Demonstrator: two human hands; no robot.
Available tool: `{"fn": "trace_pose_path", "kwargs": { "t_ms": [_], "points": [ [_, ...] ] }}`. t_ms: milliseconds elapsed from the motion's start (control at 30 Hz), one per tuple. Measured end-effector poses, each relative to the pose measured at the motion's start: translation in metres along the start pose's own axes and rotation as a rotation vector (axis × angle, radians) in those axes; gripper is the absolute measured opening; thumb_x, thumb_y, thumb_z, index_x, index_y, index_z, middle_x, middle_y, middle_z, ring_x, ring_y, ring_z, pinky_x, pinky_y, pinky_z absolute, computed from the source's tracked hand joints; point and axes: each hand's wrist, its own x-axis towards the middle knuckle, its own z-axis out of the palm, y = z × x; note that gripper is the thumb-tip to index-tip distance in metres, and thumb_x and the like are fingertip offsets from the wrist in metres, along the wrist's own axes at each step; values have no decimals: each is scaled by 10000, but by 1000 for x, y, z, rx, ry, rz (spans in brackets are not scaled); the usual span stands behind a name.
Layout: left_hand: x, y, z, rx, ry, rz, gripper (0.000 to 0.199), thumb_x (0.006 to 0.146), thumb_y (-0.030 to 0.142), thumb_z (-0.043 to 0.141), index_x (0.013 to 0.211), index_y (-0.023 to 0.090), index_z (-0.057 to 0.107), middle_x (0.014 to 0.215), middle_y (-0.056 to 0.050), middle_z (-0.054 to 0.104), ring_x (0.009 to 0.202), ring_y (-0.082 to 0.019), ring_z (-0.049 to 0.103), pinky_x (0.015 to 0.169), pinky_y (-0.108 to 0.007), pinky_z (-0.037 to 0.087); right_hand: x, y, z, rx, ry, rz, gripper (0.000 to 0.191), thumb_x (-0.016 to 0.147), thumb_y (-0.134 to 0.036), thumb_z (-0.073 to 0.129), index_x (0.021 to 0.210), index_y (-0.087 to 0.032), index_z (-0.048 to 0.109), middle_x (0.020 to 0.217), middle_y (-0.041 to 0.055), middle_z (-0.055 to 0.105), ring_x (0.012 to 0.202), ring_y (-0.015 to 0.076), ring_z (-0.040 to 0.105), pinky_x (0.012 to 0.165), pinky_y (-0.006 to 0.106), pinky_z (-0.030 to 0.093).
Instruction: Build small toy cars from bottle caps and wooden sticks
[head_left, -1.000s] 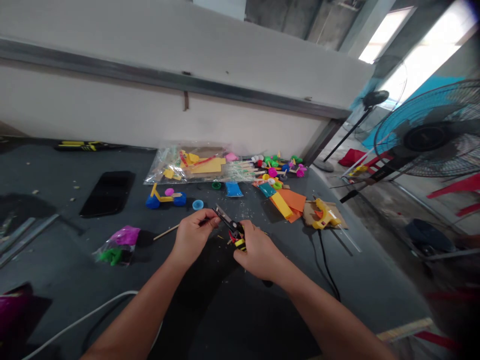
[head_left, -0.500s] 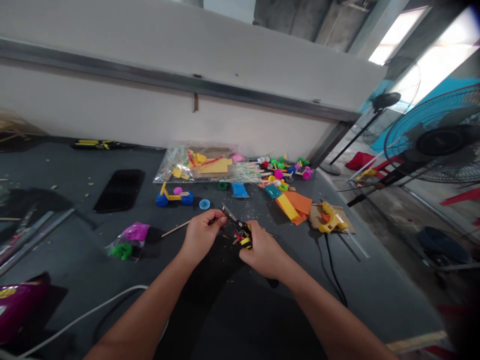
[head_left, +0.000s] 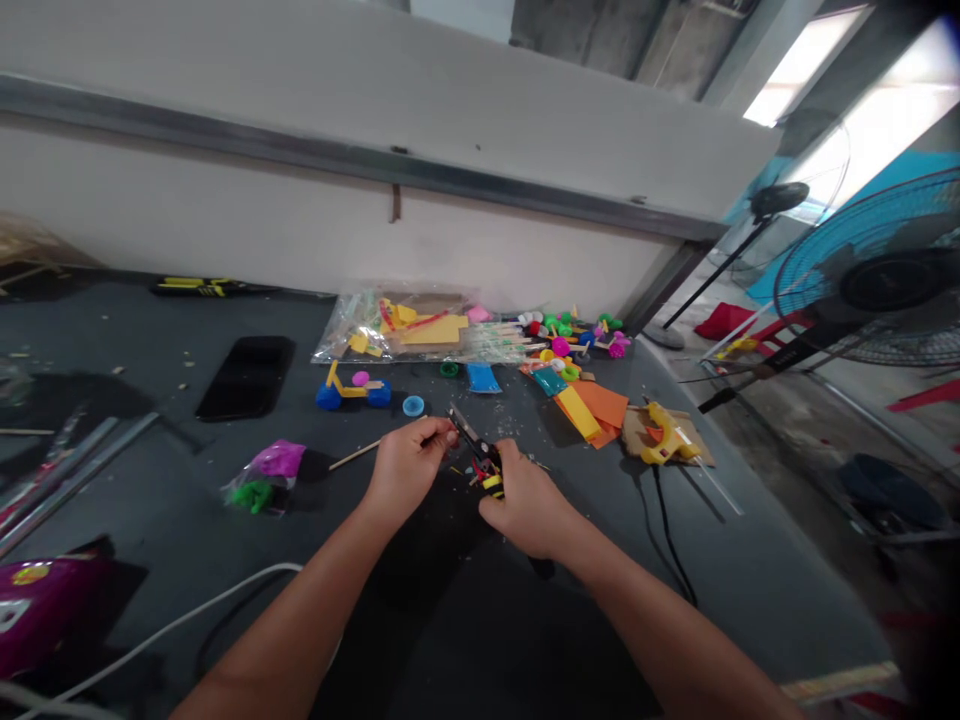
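Right hand (head_left: 529, 502) closed round yellow-handled snips (head_left: 475, 441) above the dark desk (head_left: 757, 565), long axis slanting away leftward, tips just beside the pinched fingertips of the left hand (head_left: 405, 468), whose piece I can't make out.

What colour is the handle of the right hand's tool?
The handle shows yellow and black, in the head view.
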Motion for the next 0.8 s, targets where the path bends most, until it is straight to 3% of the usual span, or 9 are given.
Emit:
{"fn": "trace_pose_path", "kwargs": {
  "t_ms": [367,800],
  "points": [
    [1,-1,0,19,-13,-19,189,777,319,517,715,181,632,634,11,627,599,-146,553,571,-237,415,2,-5,3,-69,-30,69,356,690,-284,537,988,-148,398,813,95,611,711,228,605,583,278,341],
    [3,6,-4,-46,-10,-3,138,732,313,581,716,190,641,658,18,637,628,-139,567,586,-227,432,-2,1,-2,116,-19,72,397,664,-285,559,1022,-180,426,860,56,605,752,198,579,605,260,355]
  ]
}}
